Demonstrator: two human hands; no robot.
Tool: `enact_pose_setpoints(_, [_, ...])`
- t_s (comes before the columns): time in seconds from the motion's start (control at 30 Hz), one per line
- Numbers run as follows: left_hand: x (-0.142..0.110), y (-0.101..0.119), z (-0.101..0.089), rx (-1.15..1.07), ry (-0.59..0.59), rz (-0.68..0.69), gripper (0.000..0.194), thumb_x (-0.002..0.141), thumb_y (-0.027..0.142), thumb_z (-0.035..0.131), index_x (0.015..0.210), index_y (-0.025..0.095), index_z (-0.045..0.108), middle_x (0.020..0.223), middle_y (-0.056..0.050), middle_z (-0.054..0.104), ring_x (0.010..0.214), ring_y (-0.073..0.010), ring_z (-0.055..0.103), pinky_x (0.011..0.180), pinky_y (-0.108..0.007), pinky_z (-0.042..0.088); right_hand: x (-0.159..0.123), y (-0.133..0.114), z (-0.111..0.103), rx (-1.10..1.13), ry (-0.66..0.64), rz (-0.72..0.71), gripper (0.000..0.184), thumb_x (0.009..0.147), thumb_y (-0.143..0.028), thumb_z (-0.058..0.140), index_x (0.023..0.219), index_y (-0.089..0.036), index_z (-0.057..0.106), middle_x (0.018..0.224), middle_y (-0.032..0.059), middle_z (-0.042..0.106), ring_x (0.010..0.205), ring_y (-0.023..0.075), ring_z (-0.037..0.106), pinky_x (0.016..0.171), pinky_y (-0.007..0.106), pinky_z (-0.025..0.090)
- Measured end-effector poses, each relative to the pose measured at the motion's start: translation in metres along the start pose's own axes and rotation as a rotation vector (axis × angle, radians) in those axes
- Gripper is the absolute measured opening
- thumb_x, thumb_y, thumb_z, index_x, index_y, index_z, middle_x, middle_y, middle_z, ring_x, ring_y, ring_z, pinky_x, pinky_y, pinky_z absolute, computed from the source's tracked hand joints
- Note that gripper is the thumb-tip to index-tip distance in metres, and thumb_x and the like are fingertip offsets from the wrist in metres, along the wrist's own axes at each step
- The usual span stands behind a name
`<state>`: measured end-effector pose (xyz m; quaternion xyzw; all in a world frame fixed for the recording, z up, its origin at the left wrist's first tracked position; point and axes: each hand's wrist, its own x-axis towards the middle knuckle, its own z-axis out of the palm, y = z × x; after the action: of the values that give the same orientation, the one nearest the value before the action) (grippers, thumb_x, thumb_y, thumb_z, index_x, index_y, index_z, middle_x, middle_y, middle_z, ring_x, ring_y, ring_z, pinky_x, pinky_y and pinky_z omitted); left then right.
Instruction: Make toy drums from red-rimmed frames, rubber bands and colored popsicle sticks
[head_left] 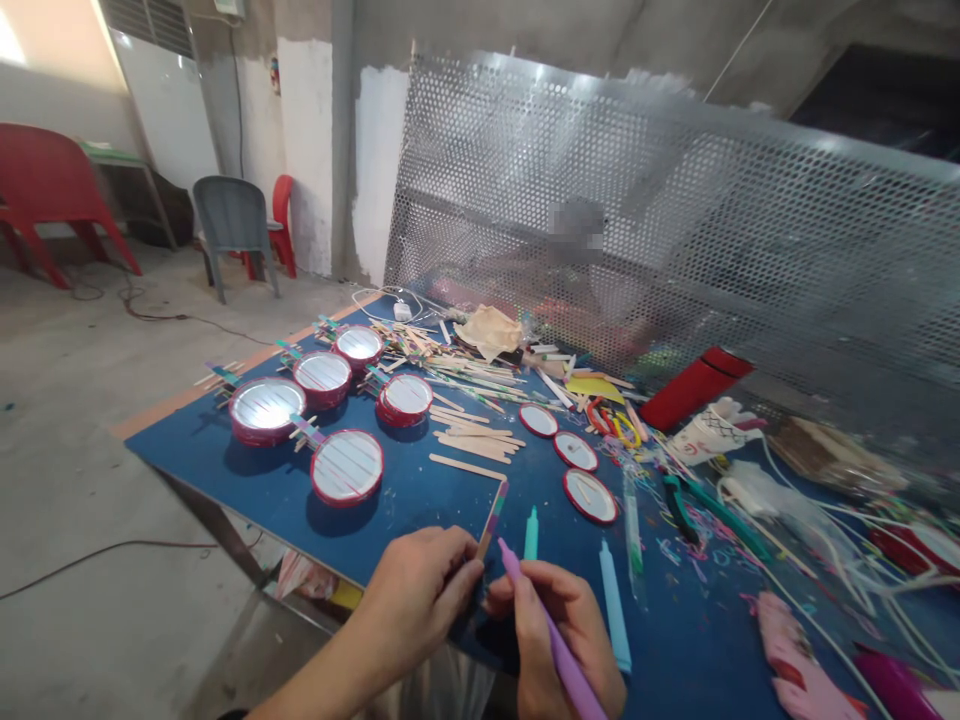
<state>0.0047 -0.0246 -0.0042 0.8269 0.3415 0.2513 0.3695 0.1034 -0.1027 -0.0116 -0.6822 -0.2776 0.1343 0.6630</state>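
Observation:
My left hand (pixel 424 585) pinches a wooden craft stick (pixel 493 515) with purple and teal bands along its upper part. In my right hand (pixel 559 610) is a purple marker (pixel 568 655), its tip close beside the stick; I cannot tell whether they touch. A teal marker (pixel 532 535) and a light blue marker (pixel 614 610) lie around my right hand. Plain craft sticks (pixel 476 442) are laid out beyond my hands. Several toy banjos (pixel 346 468) with red rims, white faces and coloured necks stand to the left. Red-rimmed white discs (pixel 590 495) lie at the right.
A red bottle (pixel 696 388), a paper cup (pixel 712 430), teal-handled pliers (pixel 724 515), tangled cords and a pink glue gun (pixel 802 655) crowd the right side. Loose sticks (pixel 472 372) pile up at the back before a perforated metal panel (pixel 675 220). Chairs (pixel 232 220) stand beyond the table's left edge.

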Motion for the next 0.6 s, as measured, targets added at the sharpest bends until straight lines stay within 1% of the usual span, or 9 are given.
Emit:
enact_pose_setpoints(0.17, [-0.0001,0.0013,-0.0007,-0.004,0.005,-0.004,0.020,0.093,0.018,0.048,0.075,0.019,0.056,0.069,0.001,0.062,0.066,-0.0145,0.059,0.062,-0.022,0.039,0.0000,-0.0002,0.0001,-0.024,-0.036,0.006,0.029,0.080,-0.047,0.065,0.082,-0.018,0.066,0.063,-0.0020,0.069,0.054,0.0128,0.064,0.056,0.021,0.050])
enact_pose_setpoints(0.33, [-0.0007,0.0013,-0.0004,-0.007,0.001,-0.012,0.019,0.092,0.018,0.047,0.075,0.020,0.056,0.068,0.002,0.062,0.066,-0.0143,0.058,0.062,-0.022,0.039,0.0005,0.0015,0.0003,-0.019,0.011,0.008,0.027,0.079,-0.045,0.065,0.082,-0.018,0.065,0.062,-0.0025,0.068,0.053,0.0126,0.064,0.057,0.022,0.050])
enact_pose_setpoints(0.47, [-0.0012,0.0003,0.0004,-0.013,0.008,-0.002,0.020,0.092,0.019,0.047,0.074,0.020,0.055,0.069,0.001,0.062,0.066,-0.0143,0.058,0.062,-0.022,0.038,0.0008,0.0046,0.0001,-0.033,-0.027,-0.007,0.031,0.079,-0.048,0.065,0.083,-0.018,0.065,0.063,-0.0006,0.069,0.054,0.0150,0.064,0.056,0.024,0.051])
enact_pose_setpoints(0.6, [-0.0006,-0.0004,0.0004,-0.035,-0.011,-0.011,0.018,0.092,0.018,0.047,0.076,0.020,0.056,0.069,0.001,0.062,0.067,-0.0144,0.058,0.063,-0.022,0.039,0.0008,0.0041,0.0005,-0.045,0.051,-0.017,0.031,0.079,-0.048,0.065,0.083,-0.017,0.065,0.063,-0.0009,0.067,0.052,0.0136,0.062,0.055,0.023,0.050])
